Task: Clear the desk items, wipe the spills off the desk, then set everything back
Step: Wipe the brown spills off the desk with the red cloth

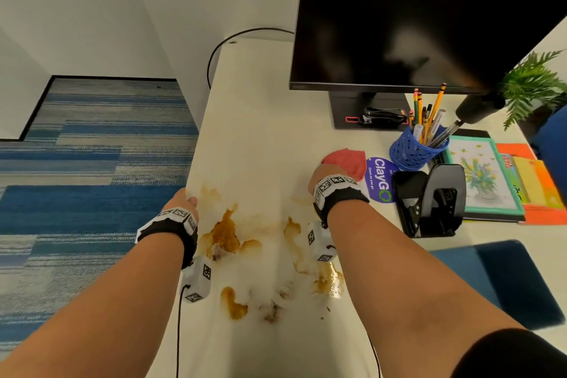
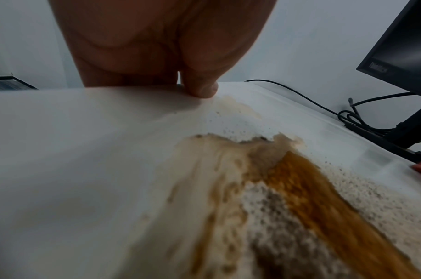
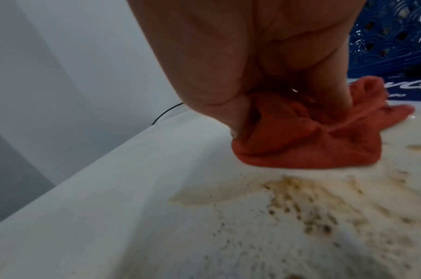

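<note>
**Red cloth under the right hand, brown spill spread between both wrists**

The right hand [image 1: 329,173] is bunched down on a red cloth [image 3: 307,136], its fingers curled into the folds and gripping it against the white desk [image 1: 260,132]. The cloth lies under and just beyond that hand, its far edge touching a round blue sticker [image 1: 380,179] to the hand's right. Just past the sticker stands a blue mesh pen holder [image 1: 414,150] full of pencils and pens, and nearer the forearm on that side sits a black hole punch [image 1: 435,199]. Further right lie a flower-print notebook [image 1: 481,175] and orange folders [image 1: 540,193]. Beyond the hand stands a dark monitor [image 1: 429,18], with a black stapler [image 1: 383,115] on its base.

The left hand [image 1: 181,201] grips the desk's left edge: its thumb [image 2: 202,88] presses on the top surface and the fingers wrap down over the rim, out of sight. It holds no loose thing.

The brown spill [image 1: 224,233] lies between the two wrists and back toward the person, with thick orange-brown pools just right of the left wrist, thinner smears and specks [image 3: 300,198] just short of the cloth, and more pools [image 1: 328,281] beside the right forearm
</note>
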Demonstrator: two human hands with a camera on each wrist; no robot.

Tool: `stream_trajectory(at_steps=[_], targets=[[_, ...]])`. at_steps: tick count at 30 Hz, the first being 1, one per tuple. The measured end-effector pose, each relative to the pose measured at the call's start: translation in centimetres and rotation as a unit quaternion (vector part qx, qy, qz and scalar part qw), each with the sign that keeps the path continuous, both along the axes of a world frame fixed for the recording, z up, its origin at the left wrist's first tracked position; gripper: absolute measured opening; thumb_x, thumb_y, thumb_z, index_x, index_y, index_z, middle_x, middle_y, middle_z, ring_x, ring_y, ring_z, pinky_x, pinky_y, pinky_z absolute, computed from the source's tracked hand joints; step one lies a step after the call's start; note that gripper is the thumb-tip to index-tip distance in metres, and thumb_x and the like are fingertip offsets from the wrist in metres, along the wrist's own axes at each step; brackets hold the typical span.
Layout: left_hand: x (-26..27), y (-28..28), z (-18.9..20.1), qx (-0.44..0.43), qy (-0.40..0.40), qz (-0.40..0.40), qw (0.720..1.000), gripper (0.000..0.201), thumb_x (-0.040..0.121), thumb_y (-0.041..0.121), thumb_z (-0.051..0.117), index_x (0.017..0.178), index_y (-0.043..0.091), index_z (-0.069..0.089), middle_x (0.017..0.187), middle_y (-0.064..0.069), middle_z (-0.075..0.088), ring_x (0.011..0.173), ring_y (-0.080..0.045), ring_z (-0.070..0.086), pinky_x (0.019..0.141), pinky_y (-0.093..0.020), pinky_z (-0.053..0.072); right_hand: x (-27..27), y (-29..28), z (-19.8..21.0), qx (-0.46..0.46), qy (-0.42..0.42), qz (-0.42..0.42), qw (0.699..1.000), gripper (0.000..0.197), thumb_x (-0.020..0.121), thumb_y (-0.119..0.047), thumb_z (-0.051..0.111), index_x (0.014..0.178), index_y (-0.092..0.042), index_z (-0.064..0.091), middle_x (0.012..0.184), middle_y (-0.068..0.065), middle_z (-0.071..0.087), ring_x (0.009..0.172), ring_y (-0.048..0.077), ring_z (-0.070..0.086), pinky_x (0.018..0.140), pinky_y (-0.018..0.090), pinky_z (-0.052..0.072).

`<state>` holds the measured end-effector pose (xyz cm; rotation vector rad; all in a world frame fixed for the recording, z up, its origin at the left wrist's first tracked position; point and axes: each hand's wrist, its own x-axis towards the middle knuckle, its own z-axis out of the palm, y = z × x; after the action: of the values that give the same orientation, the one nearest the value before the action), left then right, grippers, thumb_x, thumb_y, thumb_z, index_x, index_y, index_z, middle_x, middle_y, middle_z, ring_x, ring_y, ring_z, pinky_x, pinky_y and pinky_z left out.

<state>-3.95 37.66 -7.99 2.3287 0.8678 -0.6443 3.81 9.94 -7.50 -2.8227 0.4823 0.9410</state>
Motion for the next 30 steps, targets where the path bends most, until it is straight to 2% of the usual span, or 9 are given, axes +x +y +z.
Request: stream_trajectory(at_steps=[3,5,8,11,13,18,23,28,30], targets=[[0.0,0.0,-0.1,0.006,0.001,0.002,1.000,0.039,0.102,0.019,0.034,0.140,0.010,0.038,0.134,-0.021,0.050,0.123,-0.039,0.048,0.102,-0.046,0.039,0.5,0.2,0.9,-0.055,0.025,-0.015,0.998,0.061,0.091,-0.021,0.047,0.149,-0.013,0.028,0.157,0.018,0.016,0.142,0.045,0.016,0.107,0.065,0.028],[0.1,0.0,-0.2,0.008,0.002,0.006,1.000,0.039,0.102,0.018,0.033,0.140,0.011,0.038,0.134,-0.021,0.049,0.123,-0.038,0.048,0.101,-0.046,0.039,1.2,0.0,1.5,-0.054,0.030,-0.025,0.998,0.067,0.090,-0.019,0.046,0.152,-0.015,0.021,0.160,0.010,0.004,0.145,0.043,0.003,0.108,0.068,0.019],[0.1,-0.1,-0.3,0.008,0.007,0.007,1.000,0.040,0.102,0.015,0.034,0.141,0.010,0.036,0.138,-0.019,0.046,0.127,-0.037,0.045,0.103,-0.044,0.037,1.4,-0.1,1.3,-0.062,0.028,-0.014,0.998,0.064,0.092,-0.016,0.046,0.151,-0.012,0.024,0.159,0.013,0.009,0.144,0.044,0.007,0.111,0.065,0.017],[0.0,-0.3,0.0,0.018,0.012,-0.014,1.000,0.039,0.102,0.011,0.033,0.140,0.007,0.036,0.138,-0.019,0.045,0.127,-0.035,0.045,0.103,-0.041,0.037,0.8,0.9,1.3,-0.065,0.014,0.015,0.998,0.050,0.091,-0.015,0.044,0.140,-0.007,0.043,0.147,0.020,0.038,0.134,0.046,0.034,0.107,0.063,0.030],[-0.2,-0.3,0.2,0.014,0.004,-0.012,1.000,0.038,0.102,0.011,0.034,0.139,0.007,0.037,0.136,-0.020,0.047,0.126,-0.035,0.046,0.101,-0.041,0.038,-0.3,1.9,1.3,-0.043,-0.012,0.045,0.998,0.041,0.089,-0.018,0.046,0.128,-0.008,0.055,0.134,0.018,0.053,0.123,0.043,0.048,0.102,0.058,0.038],[-0.4,0.1,0.4,-0.011,-0.010,-0.004,1.000,0.041,0.102,0.017,0.034,0.143,0.011,0.035,0.136,-0.019,0.048,0.125,-0.036,0.047,0.101,-0.043,0.038,-2.0,3.3,2.9,-0.057,-0.032,0.114,0.991,0.034,0.096,-0.026,0.047,0.122,-0.008,0.058,0.124,0.013,0.060,0.115,0.035,0.056,0.103,0.048,0.041],[-0.9,0.0,0.8,-0.020,-0.008,0.000,1.000,0.042,0.102,0.016,0.031,0.144,0.010,0.033,0.135,-0.020,0.049,0.123,-0.036,0.048,0.100,-0.042,0.039,-3.6,3.4,3.1,0.003,-0.087,0.136,0.987,0.048,0.086,-0.017,0.056,0.133,-0.015,0.045,0.139,0.009,0.037,0.127,0.034,0.038,0.100,0.044,0.039],[-1.6,0.9,1.6,0.005,0.041,-0.074,0.996,0.040,0.101,0.005,0.030,0.141,0.005,0.036,0.139,-0.017,0.045,0.127,-0.034,0.044,0.103,-0.038,0.037,-3.4,4.7,2.1,0.011,-0.052,0.120,0.991,0.058,0.087,-0.013,0.050,0.142,-0.028,0.037,0.159,0.003,0.008,0.142,0.041,0.013,0.112,0.060,0.022],[-2.0,1.3,1.8,0.013,0.054,-0.098,0.994,0.040,0.100,0.006,0.032,0.140,0.006,0.038,0.139,-0.017,0.045,0.127,-0.034,0.045,0.103,-0.037,0.038,-3.2,6.0,1.9,-0.002,-0.041,0.164,0.986,0.062,0.086,-0.011,0.047,0.144,-0.029,0.034,0.160,0.002,0.008,0.142,0.044,0.011,0.111,0.063,0.019]])
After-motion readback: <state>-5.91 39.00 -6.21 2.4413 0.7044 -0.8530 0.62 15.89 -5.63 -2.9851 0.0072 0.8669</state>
